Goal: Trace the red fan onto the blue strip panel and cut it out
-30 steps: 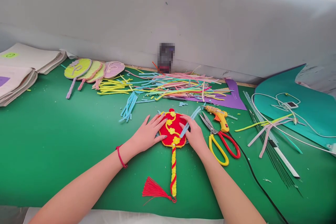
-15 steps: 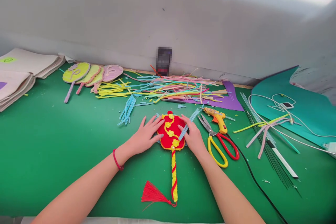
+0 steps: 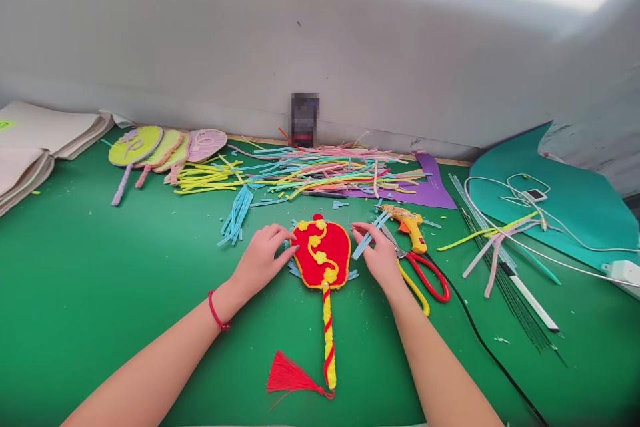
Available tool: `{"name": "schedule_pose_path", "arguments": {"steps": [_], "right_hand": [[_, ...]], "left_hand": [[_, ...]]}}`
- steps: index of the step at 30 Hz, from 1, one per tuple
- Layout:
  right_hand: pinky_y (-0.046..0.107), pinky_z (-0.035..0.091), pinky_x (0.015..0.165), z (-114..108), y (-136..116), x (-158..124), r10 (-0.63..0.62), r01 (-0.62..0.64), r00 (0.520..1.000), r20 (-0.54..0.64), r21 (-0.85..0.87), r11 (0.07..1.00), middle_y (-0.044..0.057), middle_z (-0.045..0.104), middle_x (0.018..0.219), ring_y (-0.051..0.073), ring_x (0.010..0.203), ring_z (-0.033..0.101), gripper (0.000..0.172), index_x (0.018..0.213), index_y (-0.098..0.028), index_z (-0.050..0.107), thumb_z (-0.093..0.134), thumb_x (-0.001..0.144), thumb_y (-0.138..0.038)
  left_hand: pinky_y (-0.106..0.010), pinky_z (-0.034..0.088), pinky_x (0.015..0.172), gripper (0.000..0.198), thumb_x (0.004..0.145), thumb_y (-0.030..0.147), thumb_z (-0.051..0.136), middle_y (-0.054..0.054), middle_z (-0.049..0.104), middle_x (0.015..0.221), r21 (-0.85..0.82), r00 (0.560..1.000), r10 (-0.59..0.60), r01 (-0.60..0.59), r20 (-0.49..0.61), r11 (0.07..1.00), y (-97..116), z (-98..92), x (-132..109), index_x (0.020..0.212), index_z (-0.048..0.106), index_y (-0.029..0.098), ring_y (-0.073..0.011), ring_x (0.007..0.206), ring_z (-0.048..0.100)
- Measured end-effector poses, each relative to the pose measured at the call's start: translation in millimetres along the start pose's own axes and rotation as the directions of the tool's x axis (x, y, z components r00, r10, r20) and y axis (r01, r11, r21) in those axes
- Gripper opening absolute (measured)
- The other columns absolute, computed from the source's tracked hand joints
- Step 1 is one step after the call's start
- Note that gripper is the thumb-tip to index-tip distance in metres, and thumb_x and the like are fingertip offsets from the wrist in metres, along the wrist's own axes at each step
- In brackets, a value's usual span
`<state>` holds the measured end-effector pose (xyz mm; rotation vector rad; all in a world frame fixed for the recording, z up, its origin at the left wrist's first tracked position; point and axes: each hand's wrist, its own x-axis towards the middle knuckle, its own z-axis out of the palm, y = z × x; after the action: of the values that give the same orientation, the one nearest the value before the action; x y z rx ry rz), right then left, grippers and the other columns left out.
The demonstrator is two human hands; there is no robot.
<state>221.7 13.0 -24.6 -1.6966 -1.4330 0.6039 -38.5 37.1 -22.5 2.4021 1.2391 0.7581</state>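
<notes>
A red hand fan [image 3: 325,250] with yellow flowers and a yellow trim lies on the green table, its handle [image 3: 328,340] wound in yellow and red. Light blue pipe-cleaner pieces [image 3: 295,269] poke out from beneath the fan on both sides. My left hand [image 3: 267,253] is closed at the fan's left rim, thumb and fingertips pinching the edge. To the right of the fan, apart from it, my right hand [image 3: 379,255] grips a few light blue pipe cleaners [image 3: 371,236]. A red tassel [image 3: 293,375] hangs off the handle's end onto the table.
Scissors [image 3: 427,273] and a yellow glue gun [image 3: 410,227] lie right of my right hand, the gun's black cord running frontward. Behind are heaped coloured pipe cleaners [image 3: 320,170] and several pastel fans [image 3: 135,147]. Cables and wires lie at right, paper stacks [image 3: 55,127] at left.
Both hands have drawn outward from the fan's face to its sides. The right hand has carried the blue pipe cleaners off the fan to the right. The view has shifted slightly.
</notes>
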Motion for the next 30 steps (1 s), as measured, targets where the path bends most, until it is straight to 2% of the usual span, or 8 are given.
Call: {"name": "schedule_pose_path", "arguments": {"steps": [4,8,14,20,25,27,30], "right_hand": [[0.033,0.049,0.066,0,3,0,0.015,-0.014,0.998,0.057,-0.015,1.0,0.007,0.068,0.09,0.019,0.071,0.059,0.038,0.101,-0.021,0.068,0.053,0.083,-0.051],[0.033,0.048,0.068,3,7,-1,0.005,-0.004,0.996,0.094,-0.013,1.0,0.007,0.066,0.091,0.019,0.071,0.059,0.04,0.102,-0.021,0.066,0.052,0.083,-0.053],[0.032,0.047,0.066,5,7,0,0.008,-0.008,0.996,0.092,0.003,1.0,0.006,0.064,0.087,0.019,0.07,0.056,0.041,0.104,-0.02,0.066,0.057,0.08,-0.051],[0.029,0.045,0.061,8,-1,0,0.094,-0.102,0.99,0.108,0.075,0.992,0.004,0.062,0.081,0.017,0.064,0.054,0.044,0.104,-0.019,0.066,0.061,0.075,-0.051],[0.03,0.045,0.062,13,-2,-1,0.132,-0.144,0.984,0.118,0.101,0.984,0.003,0.064,0.078,0.016,0.062,0.053,0.044,0.109,-0.019,0.067,0.059,0.077,-0.049],[0.03,0.045,0.062,14,-2,0,0.148,-0.165,0.982,0.115,0.147,0.975,0.002,0.064,0.076,0.016,0.062,0.053,0.045,0.108,-0.019,0.068,0.06,0.076,-0.049],[0.03,0.047,0.061,14,-2,1,0.208,-0.239,0.97,0.128,0.325,0.915,0.002,0.064,0.076,0.016,0.062,0.055,0.05,0.108,-0.017,0.068,0.066,0.071,-0.051]], "left_hand": [[-0.043,0.043,0.098,0.032,0.09,0.034,0.056,-0.01,0.058,0.123,-0.002,0.983,0.176,-0.176,0.058,0.984,3,6.2,-1,0.119,0.058,0.023,-0.0238,0.114,0.053],[-0.046,0.041,0.102,0.034,0.089,0.035,0.057,-0.01,0.056,0.127,0.026,0.965,0.243,-0.246,0.096,0.969,4,12.2,-1,0.121,0.06,0.024,-0.0256,0.118,0.051],[-0.048,0.04,0.103,0.033,0.088,0.035,0.057,-0.01,0.056,0.128,0.053,0.963,0.247,-0.254,0.104,0.966,2,14.1,1,0.12,0.062,0.025,-0.0254,0.115,0.052],[-0.049,0.038,0.104,0.035,0.088,0.035,0.058,-0.01,0.056,0.127,0.049,0.961,0.248,-0.255,0.121,0.966,0,14.4,2,0.121,0.061,0.024,-0.0258,0.116,0.051],[-0.052,0.034,0.107,0.035,0.089,0.036,0.057,-0.01,0.055,0.129,0.045,0.962,0.231,-0.239,0.143,0.97,-1,15.1,1,0.122,0.06,0.025,-0.0265,0.12,0.05],[-0.054,0.031,0.11,0.035,0.09,0.036,0.055,-0.009,0.054,0.131,0.027,0.962,0.225,-0.231,0.155,0.972,0,14.4,1,0.123,0.06,0.027,-0.0262,0.122,0.049],[-0.053,0.029,0.111,0.033,0.093,0.034,0.049,-0.009,0.054,0.131,-0.064,0.975,0.18,-0.174,0.126,0.983,3,9.6,0,0.125,0.057,0.028,-0.0243,0.124,0.048]]}}
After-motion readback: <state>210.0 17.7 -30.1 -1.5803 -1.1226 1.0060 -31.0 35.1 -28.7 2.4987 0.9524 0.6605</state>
